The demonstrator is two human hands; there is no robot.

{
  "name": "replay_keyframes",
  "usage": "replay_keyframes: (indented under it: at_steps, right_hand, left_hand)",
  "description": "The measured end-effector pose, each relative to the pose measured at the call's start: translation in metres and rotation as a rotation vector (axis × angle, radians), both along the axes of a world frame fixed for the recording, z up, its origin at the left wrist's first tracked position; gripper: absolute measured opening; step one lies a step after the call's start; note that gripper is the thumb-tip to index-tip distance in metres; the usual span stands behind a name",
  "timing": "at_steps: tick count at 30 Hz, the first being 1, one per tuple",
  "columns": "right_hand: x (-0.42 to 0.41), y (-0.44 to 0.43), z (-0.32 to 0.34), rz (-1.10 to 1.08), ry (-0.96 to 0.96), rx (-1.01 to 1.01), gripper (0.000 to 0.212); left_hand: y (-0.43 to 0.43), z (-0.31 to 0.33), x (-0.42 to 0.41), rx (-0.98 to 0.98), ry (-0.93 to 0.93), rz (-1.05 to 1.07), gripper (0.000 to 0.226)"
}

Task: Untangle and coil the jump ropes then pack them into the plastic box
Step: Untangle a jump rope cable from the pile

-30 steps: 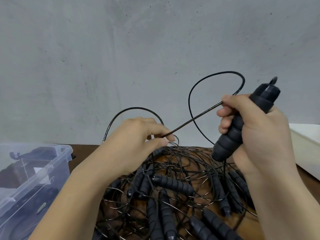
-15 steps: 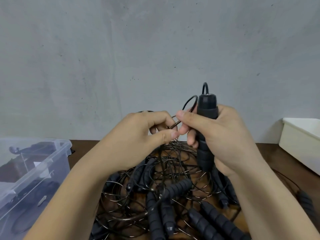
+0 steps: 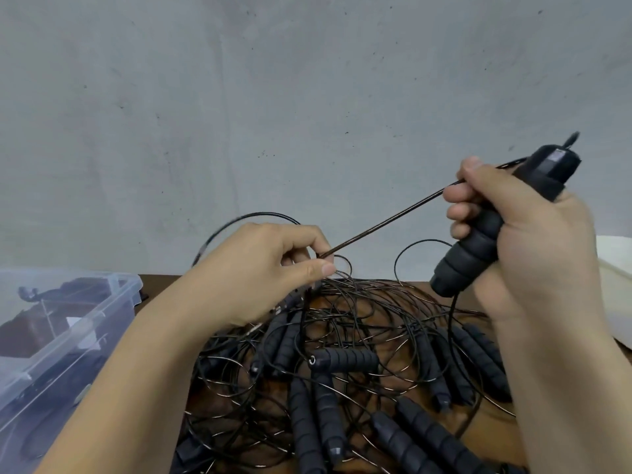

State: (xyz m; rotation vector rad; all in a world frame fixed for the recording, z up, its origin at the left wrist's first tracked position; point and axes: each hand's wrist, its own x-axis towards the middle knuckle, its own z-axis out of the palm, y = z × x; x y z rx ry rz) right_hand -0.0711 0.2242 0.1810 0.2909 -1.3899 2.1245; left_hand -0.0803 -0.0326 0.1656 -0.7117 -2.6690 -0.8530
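The brown table [image 3: 160, 289] carries almost everything: across its middle, out toward the near edge, sprawl the jump ropes [image 3: 342, 354], a loose heap of thin black wire loops and ribbed foam grips lying crossed over one another. None of the heap is sorted yet. At the table's left edge stands the clear plastic box [image 3: 102, 302], lid off, with some dark items already inside. It seems set there so a finished coil can be dropped in with a short reach. A white tub [image 3: 615, 285] shows at the right edge. Above the heap, the right hand [image 3: 533, 241] is wrapped tight around one handle [image 3: 478, 241], held tilted and raised clear of the pile — probably so this rope's own line can be told from its neighbours. From its fingers the cord [image 3: 386, 224] runs straight and taut down to the left hand [image 3: 260, 268], which pinches it between thumb and forefinger just over the heap's far side. That tension likely serves to draw the wire out of the knot a length at a time.
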Motion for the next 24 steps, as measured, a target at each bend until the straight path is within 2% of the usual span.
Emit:
replay_keyframes:
  at_steps: [3, 7, 10, 12, 15, 20, 24]
  right_hand:
    - [0.0, 0.005, 0.001, -0.026, 0.006, -0.032, 0.012]
    - [-0.004, 0.001, -0.001, 0.029, -0.037, 0.013, 0.02]
    - [-0.006, -0.008, -0.003, 0.159, -0.131, 0.164, 0.04]
    - [-0.007, -0.017, -0.01, 0.259, -0.198, 0.32, 0.045]
    - [-0.007, -0.034, -0.021, 0.314, -0.206, 0.464, 0.029]
    - [-0.01, -0.037, -0.023, 0.33, -0.187, 0.414, 0.018]
    - [-0.01, -0.035, -0.021, 0.279, -0.161, 0.329, 0.014]
  left_hand:
    - [-0.011, -0.001, -0.005, -0.047, -0.039, 0.034, 0.013]
    - [-0.016, -0.003, -0.007, 0.0, 0.029, 0.074, 0.009]
    - [-0.01, -0.001, -0.005, 0.146, 0.027, 0.002, 0.011]
    - [-0.004, 0.0, -0.003, 0.205, -0.014, -0.07, 0.013]
    - [0.002, -0.002, 0.0, 0.245, -0.036, -0.177, 0.018]
    - [0.007, -0.004, 0.003, 0.283, -0.064, -0.22, 0.015]
    - [0.012, -0.006, 0.0, 0.392, -0.105, -0.232, 0.03]
